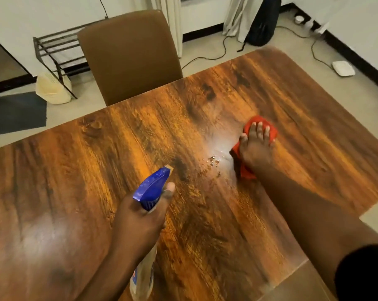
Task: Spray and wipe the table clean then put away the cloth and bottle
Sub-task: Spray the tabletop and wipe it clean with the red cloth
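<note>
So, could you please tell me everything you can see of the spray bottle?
The spray bottle has a blue trigger head with a pale nozzle tip and ribbed blue collar over a pale, translucent-looking plastic body bearing a partly hidden label. The left hand grips its neck, holding it tilted above the table, nozzle aimed toward the droplets.

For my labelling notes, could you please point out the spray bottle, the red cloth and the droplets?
spray bottle (153, 186), head view, blue trigger head
red cloth (256, 119), head view, far edge
droplets (213, 159), head view, cluster middle
</note>
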